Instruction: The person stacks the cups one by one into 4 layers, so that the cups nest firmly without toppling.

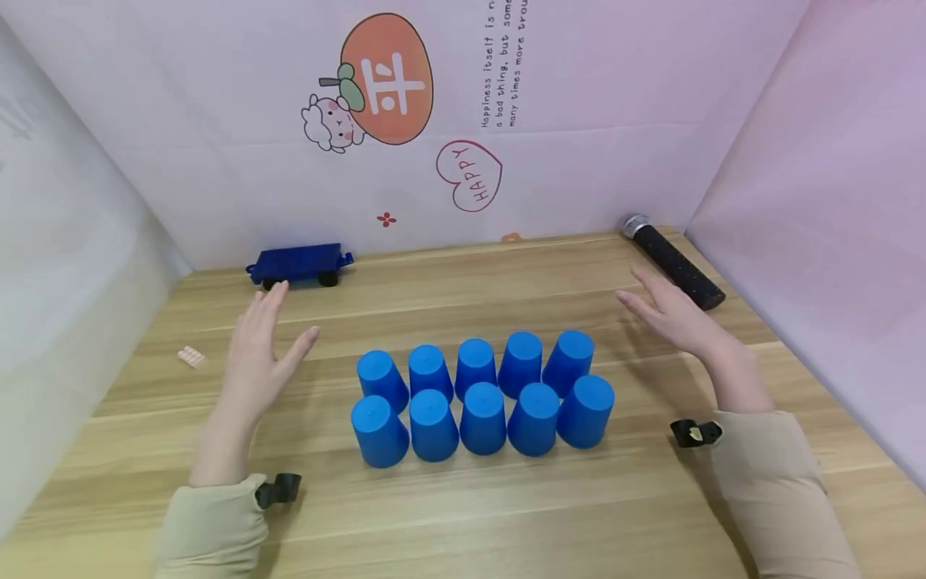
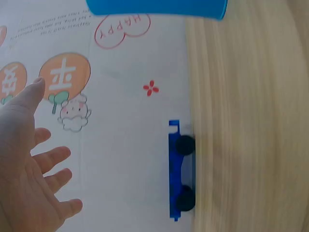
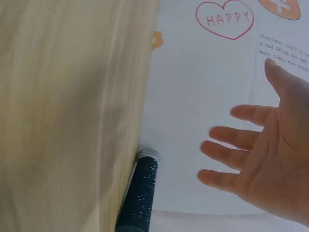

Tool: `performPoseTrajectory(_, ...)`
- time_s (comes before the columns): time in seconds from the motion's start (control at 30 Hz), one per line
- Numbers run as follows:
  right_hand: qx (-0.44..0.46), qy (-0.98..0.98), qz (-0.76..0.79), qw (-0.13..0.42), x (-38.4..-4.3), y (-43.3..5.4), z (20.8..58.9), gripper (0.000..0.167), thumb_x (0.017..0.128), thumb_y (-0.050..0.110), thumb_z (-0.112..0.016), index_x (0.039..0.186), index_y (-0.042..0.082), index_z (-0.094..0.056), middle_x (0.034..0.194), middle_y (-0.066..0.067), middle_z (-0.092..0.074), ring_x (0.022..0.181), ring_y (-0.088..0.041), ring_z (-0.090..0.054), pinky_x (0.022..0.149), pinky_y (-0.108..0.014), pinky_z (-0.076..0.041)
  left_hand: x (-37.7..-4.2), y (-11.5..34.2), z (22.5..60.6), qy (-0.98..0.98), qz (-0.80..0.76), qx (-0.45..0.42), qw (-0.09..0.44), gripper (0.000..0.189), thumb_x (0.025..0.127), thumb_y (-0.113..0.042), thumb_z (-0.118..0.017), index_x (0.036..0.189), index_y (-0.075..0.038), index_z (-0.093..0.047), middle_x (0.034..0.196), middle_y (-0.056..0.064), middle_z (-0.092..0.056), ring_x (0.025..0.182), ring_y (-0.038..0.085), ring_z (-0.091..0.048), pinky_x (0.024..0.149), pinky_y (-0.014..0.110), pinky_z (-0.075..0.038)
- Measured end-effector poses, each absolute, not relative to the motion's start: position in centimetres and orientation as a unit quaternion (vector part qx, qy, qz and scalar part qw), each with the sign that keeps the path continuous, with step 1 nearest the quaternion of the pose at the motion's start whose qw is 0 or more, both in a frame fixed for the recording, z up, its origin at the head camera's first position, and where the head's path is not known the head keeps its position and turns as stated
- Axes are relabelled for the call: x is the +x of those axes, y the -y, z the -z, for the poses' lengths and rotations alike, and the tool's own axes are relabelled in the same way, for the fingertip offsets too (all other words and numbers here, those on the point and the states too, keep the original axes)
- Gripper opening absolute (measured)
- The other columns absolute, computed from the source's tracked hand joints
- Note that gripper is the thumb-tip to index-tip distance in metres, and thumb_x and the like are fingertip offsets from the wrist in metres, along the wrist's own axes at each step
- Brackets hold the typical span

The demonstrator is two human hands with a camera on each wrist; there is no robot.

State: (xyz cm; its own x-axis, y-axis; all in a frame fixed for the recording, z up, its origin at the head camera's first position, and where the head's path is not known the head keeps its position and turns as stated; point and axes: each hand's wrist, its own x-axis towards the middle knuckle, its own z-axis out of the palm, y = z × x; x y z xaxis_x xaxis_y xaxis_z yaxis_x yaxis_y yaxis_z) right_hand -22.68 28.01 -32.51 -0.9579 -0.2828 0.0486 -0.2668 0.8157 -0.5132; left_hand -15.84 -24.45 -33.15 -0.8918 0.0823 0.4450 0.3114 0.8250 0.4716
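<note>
Two rows of upside-down blue cups [image 1: 483, 418] stand close together on the wooden table, in the middle of the head view. To their left, my left hand [image 1: 255, 362] is raised with fingers extended and thumb apart, holding nothing. A blue toy flatbed wagon [image 1: 297, 264] with black wheels lies just beyond its fingertips. On the other side, my right hand [image 1: 676, 318] hovers with spread fingers, also holding nothing. Nearest to it is a black microphone [image 1: 676, 264] with a silver head. In the left wrist view, part of a blue cup [image 2: 157, 7] shows at the top edge.
A small pale pink piece [image 1: 191, 357] lies on the table [image 1: 463, 523] at the left. A printed white cloth [image 1: 579, 177] forms the back wall, and pale side walls border the table left and right. Dark straps [image 1: 278, 490] sit at both sleeve cuffs.
</note>
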Motion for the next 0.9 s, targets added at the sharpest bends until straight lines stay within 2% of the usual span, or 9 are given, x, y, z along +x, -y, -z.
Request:
performPoseTrajectory(0.13,-0.150,-0.952,0.264,0.035,-22.1,-27.5,31.9,0.068,0.099,0.041,-0.041,0.145,-0.005,-0.023,0.147,-0.031,-0.028,0.133,-0.050,-0.028,0.105,-0.065,-0.027,-15.9,23.4,33.6,0.924,0.318,-0.112,0.179,0.069,0.094,-0.036,-0.055,0.150,-0.015,-0.021,0.152,0.020,-0.027,0.141,0.042,-0.019,0.110,0.066,-0.016)
performPoseTrajectory(0.23,-0.177,-0.945,0.273,0.044,-21.7,-27.0,31.6,0.059,0.100,0.034,-0.045,0.141,-0.006,-0.032,0.143,-0.030,-0.037,0.127,-0.048,-0.040,0.101,-0.063,-0.034,-15.7,23.0,33.9,0.916,0.352,-0.115,0.157,0.067,0.095,-0.034,-0.055,0.150,-0.017,-0.022,0.150,0.019,-0.033,0.138,0.042,-0.027,0.107,0.065,-0.025)
performPoseTrajectory(0.33,-0.213,-0.929,0.294,0.065,-21.3,-26.5,31.3,0.051,0.099,0.026,-0.048,0.138,-0.006,-0.038,0.137,-0.030,-0.044,0.122,-0.046,-0.047,0.098,-0.061,-0.039,-15.6,22.7,34.1,0.909,0.367,-0.129,0.148,0.062,0.095,-0.031,-0.055,0.148,-0.014,-0.028,0.145,0.017,-0.042,0.134,0.040,-0.036,0.099,0.061,-0.039)
performPoseTrajectory(0.4,-0.234,-0.916,0.314,0.084,-21.1,-26.3,31.3,0.050,0.098,0.023,-0.051,0.137,-0.005,-0.039,0.135,-0.029,-0.047,0.120,-0.045,-0.050,0.097,-0.059,-0.042,-15.5,22.5,34.2,0.909,0.370,-0.134,0.141,0.057,0.095,-0.031,-0.056,0.144,-0.012,-0.035,0.141,0.016,-0.047,0.132,0.039,-0.039,0.096,0.061,-0.042)
performPoseTrajectory(0.47,-0.249,-0.905,0.331,0.101,-21.1,-26.1,31.3,0.050,0.096,0.021,-0.054,0.137,-0.003,-0.041,0.135,-0.027,-0.048,0.120,-0.044,-0.050,0.097,-0.057,-0.043,-15.5,22.4,34.2,0.908,0.372,-0.136,0.134,0.054,0.094,-0.032,-0.056,0.141,-0.010,-0.040,0.139,0.016,-0.050,0.131,0.038,-0.042,0.096,0.060,-0.043)
performPoseTrajectory(0.53,-0.262,-0.892,0.348,0.119,-21.1,-25.9,31.3,0.052,0.094,0.020,-0.058,0.137,-0.001,-0.041,0.137,-0.025,-0.048,0.122,-0.044,-0.049,0.098,-0.057,-0.042,-15.5,22.3,34.1,0.906,0.378,-0.139,0.127,0.052,0.094,-0.032,-0.058,0.139,-0.010,-0.044,0.138,0.015,-0.051,0.130,0.036,-0.044,0.101,0.060,-0.039)
performPoseTrajectory(0.63,-0.279,-0.878,0.364,0.140,-21.2,-25.7,31.6,0.056,0.090,0.019,-0.064,0.138,0.000,-0.041,0.138,-0.023,-0.048,0.124,-0.043,-0.048,0.100,-0.058,-0.040,-15.5,22.0,34.0,0.901,0.393,-0.147,0.108,0.053,0.092,-0.031,-0.060,0.139,-0.011,-0.043,0.138,0.014,-0.051,0.131,0.034,-0.044,0.106,0.058,-0.034)
performPoseTrajectory(0.9,-0.298,-0.865,0.367,0.171,-21.6,-25.2,32.9,0.061,0.084,0.023,-0.071,0.136,0.004,-0.045,0.137,-0.020,-0.050,0.125,-0.038,-0.049,0.102,-0.058,-0.038,-15.7,21.3,34.3,0.892,0.419,-0.171,0.002,0.059,0.090,-0.034,-0.063,0.141,-0.015,-0.040,0.139,0.010,-0.050,0.132,0.030,-0.043,0.109,0.056,-0.032)
